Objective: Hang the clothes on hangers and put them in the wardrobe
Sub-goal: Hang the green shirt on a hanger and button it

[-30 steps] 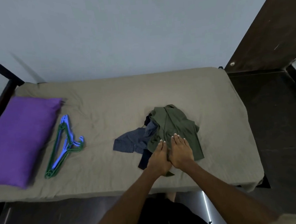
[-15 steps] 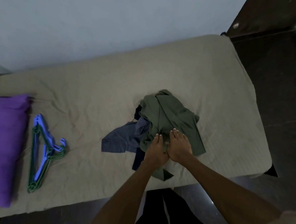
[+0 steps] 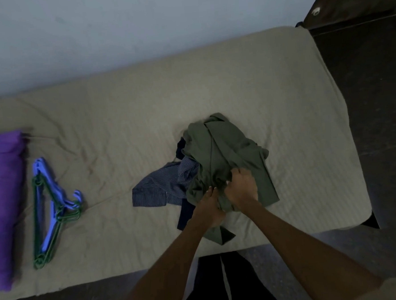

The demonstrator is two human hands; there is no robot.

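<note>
Lay crumpled on the bed (image 3: pixel 234 82), the green shirt (image 3: pixel 218 155), topmost on a striped garment (image 3: pixel 162 186), long axis running away from the body. Gripped its near edge: right hand (image 3: pixel 241 189) with fingers clenched in the cloth, left hand (image 3: pixel 210 203) just beside, fingers seemingly pinching the hem, partly hidden. Well apart to the left, nearer the left hand: the hangers (image 3: pixel 50 210).

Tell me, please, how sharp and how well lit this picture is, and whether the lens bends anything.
Head view: light is dim and even, without glare. The bed edges curve from the wide-angle lens. The hangers and purple pillow at the left look smeared by motion blur. The green shirt and both hands are sharper, though still soft.
</note>
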